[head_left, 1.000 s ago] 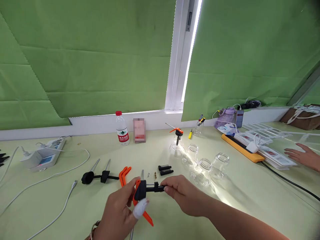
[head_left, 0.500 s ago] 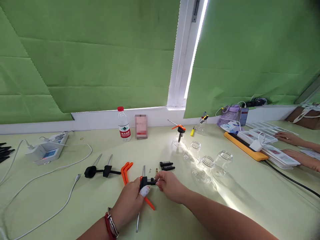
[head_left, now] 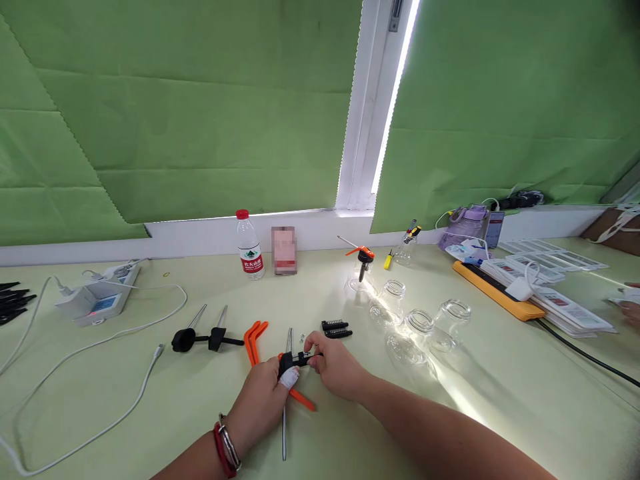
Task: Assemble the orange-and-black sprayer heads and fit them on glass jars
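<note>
My left hand (head_left: 263, 403) grips a small black clamp part (head_left: 296, 361) with an orange lever and a metal rod (head_left: 285, 427) hanging below it; the thumb is wrapped in white tape. My right hand (head_left: 334, 363) pinches the right end of the same black part between thumb and fingers. Both hands hover low over the pale green table (head_left: 150, 427). Just beyond them lie a loose metal rod (head_left: 289, 338), tiny screws, and two black springs pieces (head_left: 336, 328). Two orange levers (head_left: 253, 338) lie to the left.
Two black clamp parts with rods (head_left: 197, 337) lie left. Several clear glass jars (head_left: 417, 327) stand right, one with an orange-black pump (head_left: 364, 260). A water bottle (head_left: 249, 245), a power strip (head_left: 97, 303) with white cables, and a yellow tray (head_left: 495, 297) ring the area. Another person's hand (head_left: 631, 308) is far right.
The hands with the clamp part have moved away from the camera and lower toward the table. The other person's hands withdrew to the right edge.
</note>
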Action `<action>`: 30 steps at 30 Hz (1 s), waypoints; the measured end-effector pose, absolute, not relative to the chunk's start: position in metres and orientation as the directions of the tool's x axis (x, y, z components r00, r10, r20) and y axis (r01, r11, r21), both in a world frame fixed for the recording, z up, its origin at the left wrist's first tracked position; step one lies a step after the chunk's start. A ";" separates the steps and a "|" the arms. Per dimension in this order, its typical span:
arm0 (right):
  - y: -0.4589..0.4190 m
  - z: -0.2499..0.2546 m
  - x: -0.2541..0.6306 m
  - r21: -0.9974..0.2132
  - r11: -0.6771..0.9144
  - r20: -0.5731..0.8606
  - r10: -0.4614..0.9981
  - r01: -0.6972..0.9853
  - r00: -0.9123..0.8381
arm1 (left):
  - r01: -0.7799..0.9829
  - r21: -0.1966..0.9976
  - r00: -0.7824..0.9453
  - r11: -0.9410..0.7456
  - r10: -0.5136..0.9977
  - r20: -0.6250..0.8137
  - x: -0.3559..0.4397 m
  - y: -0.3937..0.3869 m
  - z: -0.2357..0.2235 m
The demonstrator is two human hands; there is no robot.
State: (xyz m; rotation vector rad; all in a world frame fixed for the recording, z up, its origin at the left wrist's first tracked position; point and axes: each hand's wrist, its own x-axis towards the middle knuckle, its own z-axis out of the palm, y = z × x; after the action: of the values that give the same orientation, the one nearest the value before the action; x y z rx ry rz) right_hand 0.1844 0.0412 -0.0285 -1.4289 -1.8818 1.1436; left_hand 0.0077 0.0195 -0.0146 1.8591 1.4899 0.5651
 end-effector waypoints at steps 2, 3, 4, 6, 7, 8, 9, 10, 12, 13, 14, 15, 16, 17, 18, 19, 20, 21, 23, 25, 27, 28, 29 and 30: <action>0.041 -0.030 0.185 -0.862 0.084 -0.087 0.948 0.500 -0.308 | 0.661 0.742 0.251 -0.108 0.964 -0.083 0.007 0.020 -0.015; 0.042 -0.030 0.185 -0.866 0.085 -0.082 0.948 0.493 -0.307 | 0.656 0.747 0.250 -0.106 0.965 -0.083 0.007 0.020 -0.015; 0.042 -0.031 0.185 -0.867 0.088 -0.080 0.947 0.491 -0.310 | 0.652 0.751 0.249 -0.104 0.965 -0.083 0.007 0.020 -0.014; 0.042 -0.031 0.185 -0.859 0.098 -0.078 0.945 0.503 -0.317 | 0.647 0.756 0.246 -0.101 0.966 -0.082 0.008 0.020 -0.013; 0.042 -0.031 0.185 -0.856 0.102 -0.075 0.946 0.508 -0.316 | 0.642 0.760 0.244 -0.099 0.966 -0.081 0.008 0.020 -0.013; 0.042 -0.031 0.185 -0.855 0.105 -0.071 0.946 0.508 -0.315 | 0.639 0.764 0.240 -0.094 0.967 -0.083 0.008 0.020 -0.012; 0.042 -0.031 0.185 -0.855 0.108 -0.067 0.947 0.507 -0.314 | 0.634 0.768 0.237 -0.089 0.968 -0.084 0.008 0.020 -0.011; 0.042 -0.032 0.185 -0.855 0.110 -0.065 0.947 0.507 -0.314 | 0.627 0.774 0.234 -0.085 0.969 -0.084 0.009 0.020 -0.011; 0.043 -0.032 0.184 -0.854 0.112 -0.062 0.948 0.508 -0.313 | 0.613 0.786 0.226 -0.076 0.971 -0.083 0.009 0.020 -0.010; 0.043 -0.033 0.184 -0.854 0.114 -0.059 0.949 0.508 -0.311 | 0.610 0.789 0.223 -0.072 0.971 -0.084 0.009 0.020 -0.010; 0.043 -0.033 0.184 -0.855 0.117 -0.053 0.949 0.506 -0.310 | 0.609 0.790 0.223 -0.069 0.971 -0.087 0.009 0.020 -0.010; 0.044 -0.034 0.184 -0.856 0.122 -0.047 0.949 0.503 -0.311 | 0.611 0.789 0.224 -0.068 0.970 -0.090 0.009 0.020 -0.011; 0.044 -0.034 0.184 -0.857 0.127 -0.044 0.948 0.500 -0.315 | 0.616 0.785 0.227 -0.067 0.969 -0.096 0.008 0.021 -0.011; 0.045 -0.034 0.184 -0.855 0.129 -0.043 0.947 0.502 -0.317 | 0.621 0.781 0.231 -0.067 0.968 -0.100 0.008 0.021 -0.012; 0.045 -0.034 0.184 -0.853 0.129 -0.045 0.947 0.506 -0.318 | 0.626 0.777 0.235 -0.069 0.967 -0.104 0.008 0.022 -0.013; 0.045 -0.033 0.184 -0.851 0.129 -0.044 0.948 0.509 -0.315 | 0.630 0.773 0.234 -0.068 0.966 -0.106 0.008 0.022 -0.014; 0.045 -0.032 0.184 -0.850 0.131 -0.040 0.949 0.510 -0.311 | 0.634 0.771 0.233 -0.067 0.966 -0.108 0.007 0.023 -0.014; 0.045 -0.031 0.184 -0.848 0.138 -0.033 0.950 0.512 -0.312 | 0.636 0.769 0.233 -0.067 0.966 -0.109 0.007 0.023 -0.015; 0.044 -0.030 0.183 -0.842 0.155 -0.020 0.949 0.517 -0.316 | 0.633 0.771 0.235 -0.068 0.966 -0.108 0.007 0.023 -0.015; 0.044 -0.028 0.183 -0.838 0.156 -0.020 0.949 0.523 -0.314 | 0.628 0.775 0.233 -0.066 0.967 -0.106 0.007 0.023 -0.014; 0.044 -0.028 0.183 -0.841 0.147 -0.027 0.950 0.521 -0.311 | 0.631 0.773 0.224 -0.059 0.968 -0.109 0.008 0.023 -0.013; 0.045 -0.028 0.183 -0.841 0.142 -0.032 0.950 0.522 -0.310 | 0.635 0.770 0.220 -0.054 0.969 -0.113 0.008 0.023 -0.013; 0.045 -0.028 0.182 -0.840 0.140 -0.036 0.950 0.524 -0.311 | 0.639 0.768 0.214 -0.047 0.970 -0.118 0.008 0.023 -0.013; 0.046 -0.028 0.182 -0.840 0.137 -0.039 0.950 0.525 -0.311 | 0.640 0.767 0.210 -0.042 0.970 -0.122 0.008 0.023 -0.013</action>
State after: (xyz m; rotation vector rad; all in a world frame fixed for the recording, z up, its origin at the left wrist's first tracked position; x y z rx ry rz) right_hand 0.1822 0.0455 -0.0280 -1.4113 -1.9035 1.0725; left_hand 0.0079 0.0235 -0.0131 1.7626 1.5077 0.5773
